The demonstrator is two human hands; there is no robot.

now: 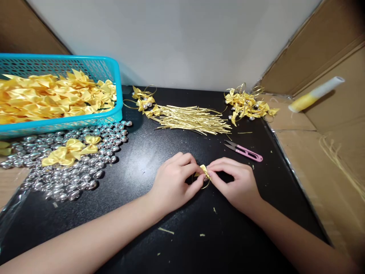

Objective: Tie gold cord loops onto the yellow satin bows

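Over the middle of the black table, my left hand (179, 179) and my right hand (235, 182) meet at a small yellow ribbon bow (203, 169). Each hand is closed in a pinch on it, the left at its left side and the right at its right side. A thin gold cord loop hangs just below the bow, and a bit of silver shows between the fingertips. The fingers hide most of the bow. Just beyond my right hand lie pink thread snips (245, 151), their blades pointing left.
A turquoise basket (118, 87) of yellow bows stands at the left. Silver beads (71, 175) spread before it, with loose bows (67, 152) on top. Gold cord pieces (194, 120) lie at the back, between two piles of looped bows (248, 102). Cardboard (322, 152) borders the right side.
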